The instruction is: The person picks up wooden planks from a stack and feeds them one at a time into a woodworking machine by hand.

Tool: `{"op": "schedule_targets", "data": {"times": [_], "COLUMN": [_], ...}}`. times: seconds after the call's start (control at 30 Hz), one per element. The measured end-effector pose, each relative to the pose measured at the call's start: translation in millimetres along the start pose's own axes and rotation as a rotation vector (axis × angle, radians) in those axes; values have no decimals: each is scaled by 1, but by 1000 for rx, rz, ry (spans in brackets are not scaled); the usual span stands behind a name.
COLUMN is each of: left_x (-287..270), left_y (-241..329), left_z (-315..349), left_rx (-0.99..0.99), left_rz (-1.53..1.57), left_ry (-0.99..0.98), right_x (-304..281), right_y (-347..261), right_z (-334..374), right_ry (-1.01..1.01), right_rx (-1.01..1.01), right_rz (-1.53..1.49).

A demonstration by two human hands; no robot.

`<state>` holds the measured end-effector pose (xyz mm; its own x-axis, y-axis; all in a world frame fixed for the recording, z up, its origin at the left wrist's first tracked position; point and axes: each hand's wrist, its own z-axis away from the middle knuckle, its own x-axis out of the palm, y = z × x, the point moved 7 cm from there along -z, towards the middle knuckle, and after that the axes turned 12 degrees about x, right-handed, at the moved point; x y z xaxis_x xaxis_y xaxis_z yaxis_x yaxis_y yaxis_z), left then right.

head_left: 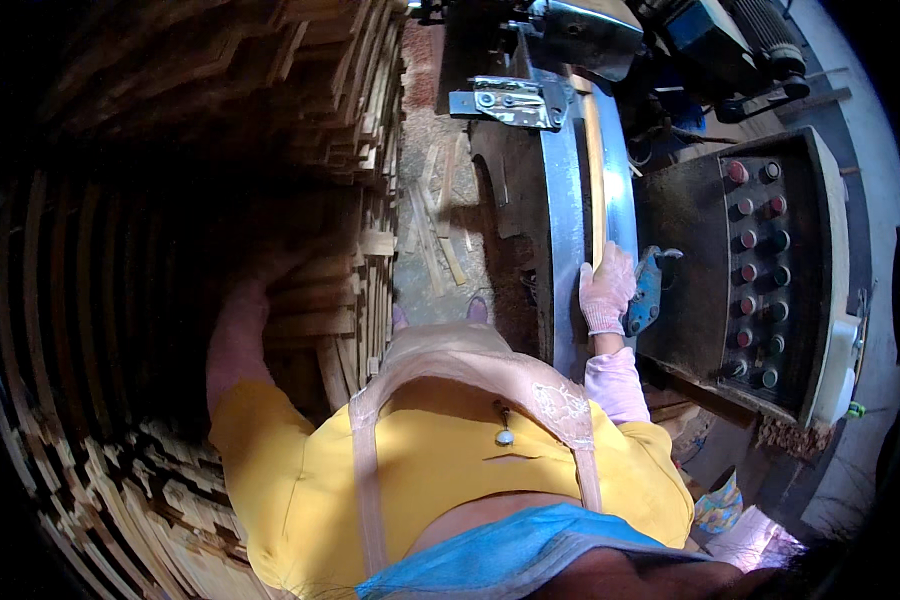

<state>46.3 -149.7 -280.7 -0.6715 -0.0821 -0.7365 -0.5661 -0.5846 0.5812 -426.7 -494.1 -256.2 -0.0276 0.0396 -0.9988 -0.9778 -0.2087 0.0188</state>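
Observation:
My right hand (pixel 608 290), in a pale knitted glove, is closed around the near end of a long narrow wooden strip (pixel 595 165). The strip lies lengthwise on the shiny metal bed (pixel 564 200) of a woodworking machine, its far end close to the machine's head. To the left, my left hand (pixel 275 264) reaches into deep shadow beside a stack of wooden strips (pixel 315 295). Its fingers are too dark to make out, and whether it holds anything is hidden.
A control panel (pixel 760 270) with rows of round buttons stands right of the bed, behind a blue clamp-like fitting (pixel 650 290). A metal bracket (pixel 510 103) juts out over the bed's left edge. Tall wood stacks (pixel 370 110) line the left. Offcuts (pixel 432 225) litter the floor.

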Motion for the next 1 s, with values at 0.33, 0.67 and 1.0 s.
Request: {"op": "schedule_targets", "data": {"times": [0.33, 0.67, 1.0], "left_x": [-15, -27, 10], "left_y": [9, 277, -35], "left_z": [-11, -118, -5], "left_rx": [188, 511, -35], "left_rz": [-311, 550, -161], "left_ry": [-75, 255, -155], "right_x": [24, 14, -10], "right_y": [-88, -249, -25], "right_z": [-214, 53, -54], "right_ry": [402, -760, -121], "right_rx": [-63, -580, 16], "right_rz": [-8, -998, 99]}}
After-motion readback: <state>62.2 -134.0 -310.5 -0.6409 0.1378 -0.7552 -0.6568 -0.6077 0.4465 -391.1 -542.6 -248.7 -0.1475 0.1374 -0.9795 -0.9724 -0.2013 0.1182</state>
